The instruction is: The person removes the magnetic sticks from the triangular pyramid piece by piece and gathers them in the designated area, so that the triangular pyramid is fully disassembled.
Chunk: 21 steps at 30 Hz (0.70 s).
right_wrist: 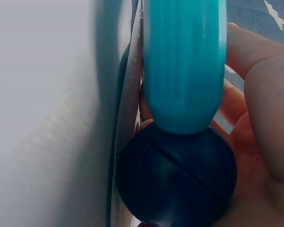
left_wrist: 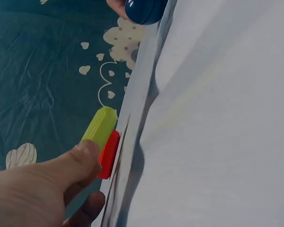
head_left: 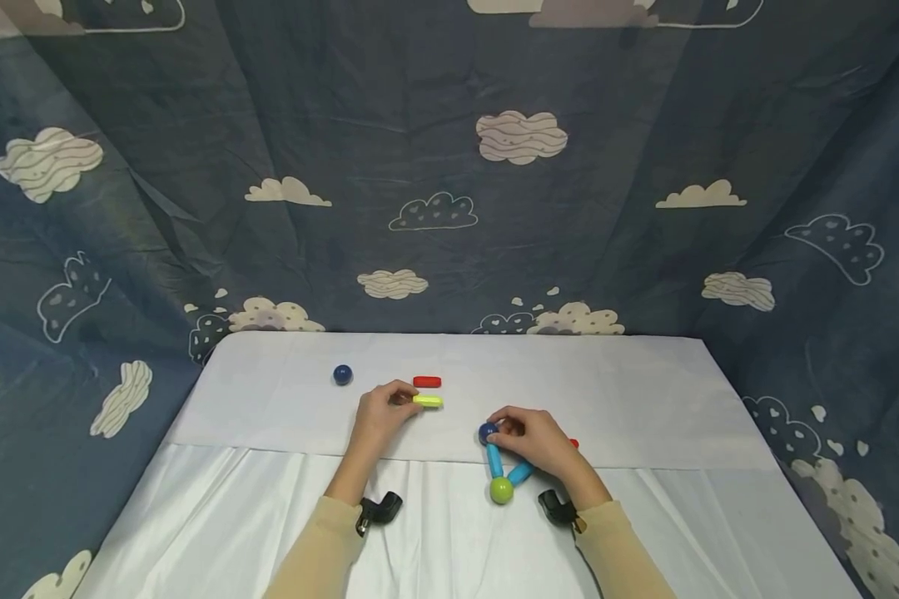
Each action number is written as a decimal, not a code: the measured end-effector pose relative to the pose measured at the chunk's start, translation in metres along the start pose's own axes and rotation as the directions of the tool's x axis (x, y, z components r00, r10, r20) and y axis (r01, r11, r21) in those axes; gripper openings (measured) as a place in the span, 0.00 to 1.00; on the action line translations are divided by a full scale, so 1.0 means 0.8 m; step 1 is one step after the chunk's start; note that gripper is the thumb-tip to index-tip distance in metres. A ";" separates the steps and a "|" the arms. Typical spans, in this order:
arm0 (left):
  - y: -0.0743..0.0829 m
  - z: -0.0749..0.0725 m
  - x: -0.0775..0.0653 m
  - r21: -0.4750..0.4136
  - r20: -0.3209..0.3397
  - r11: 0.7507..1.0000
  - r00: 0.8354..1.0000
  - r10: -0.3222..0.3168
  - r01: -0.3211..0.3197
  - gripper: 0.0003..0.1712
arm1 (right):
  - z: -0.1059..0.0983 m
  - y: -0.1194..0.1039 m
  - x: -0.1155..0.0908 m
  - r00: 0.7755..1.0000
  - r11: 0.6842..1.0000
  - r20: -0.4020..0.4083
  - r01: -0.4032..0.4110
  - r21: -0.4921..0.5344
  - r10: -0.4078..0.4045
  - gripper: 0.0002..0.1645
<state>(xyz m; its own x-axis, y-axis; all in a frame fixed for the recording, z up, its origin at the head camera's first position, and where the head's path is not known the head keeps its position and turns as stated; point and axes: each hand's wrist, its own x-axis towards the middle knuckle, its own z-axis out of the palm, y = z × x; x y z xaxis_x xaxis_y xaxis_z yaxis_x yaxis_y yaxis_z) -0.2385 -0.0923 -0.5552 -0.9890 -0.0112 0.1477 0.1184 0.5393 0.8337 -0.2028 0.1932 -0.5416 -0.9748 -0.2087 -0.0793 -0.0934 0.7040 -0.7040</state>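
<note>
My left hand point(head_left: 380, 414) pinches a yellow-green stick point(head_left: 429, 402) by one end, between thumb and fingers. Just beyond it lies a red stick point(head_left: 427, 382). The fingers of my right hand point(head_left: 537, 439) hold a dark blue ball point(head_left: 486, 433). From that ball a light blue stick point(head_left: 494, 462) runs to a green ball point(head_left: 501, 491), where a second light blue stick point(head_left: 520, 473) branches off under the hand. In the right wrist view, a light blue stick point(right_wrist: 184, 61) meets another dark blue ball point(right_wrist: 177, 175) beside the palm. A red end point(head_left: 573, 443) peeks out behind the right hand.
A loose dark blue ball point(head_left: 342, 375) sits at the back left of the white-covered table point(head_left: 629, 391). A dark curtain with cloud patterns point(head_left: 434, 249) hangs behind the table and at its sides. Each wrist wears a black camera point(head_left: 382, 507).
</note>
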 end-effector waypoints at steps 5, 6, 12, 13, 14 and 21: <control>-0.005 0.002 0.012 0.099 -0.020 0.995 1.000 0.019 -0.017 0.10 | 0.000 0.002 0.000 1.000 1.000 0.002 0.008 0.007 -0.008 0.15; -0.006 0.003 0.014 0.109 -0.023 0.994 0.999 0.028 -0.026 0.10 | -0.001 0.002 -0.001 1.000 1.000 0.000 0.010 0.007 -0.010 0.15; -0.013 0.010 0.020 0.151 -0.053 0.986 0.996 0.072 -0.063 0.10 | 0.000 0.001 -0.003 1.000 1.000 -0.006 0.003 0.007 -0.003 0.14; -0.013 0.011 0.020 0.158 -0.058 0.985 0.995 0.076 -0.066 0.10 | 0.000 0.001 -0.003 1.000 1.000 -0.006 0.000 0.008 0.000 0.14; -0.013 0.011 0.021 0.164 -0.063 0.984 0.995 0.083 -0.071 0.10 | 0.001 0.000 -0.003 1.000 1.000 -0.006 -0.003 0.007 0.003 0.14; -0.009 0.012 0.022 0.135 -0.095 0.990 0.994 0.057 -0.044 0.12 | 0.002 0.000 -0.003 1.000 1.000 -0.011 -0.005 0.000 0.005 0.14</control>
<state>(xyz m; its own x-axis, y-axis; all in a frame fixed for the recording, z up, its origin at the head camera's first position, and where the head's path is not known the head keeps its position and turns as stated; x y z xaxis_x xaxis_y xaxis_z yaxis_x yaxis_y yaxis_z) -0.2576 -0.0886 -0.5638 -0.9677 -0.0608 0.2448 0.1483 0.6479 0.7471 -0.2005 0.1925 -0.5420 -0.9775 -0.1971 -0.0751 -0.0880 0.7048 -0.7039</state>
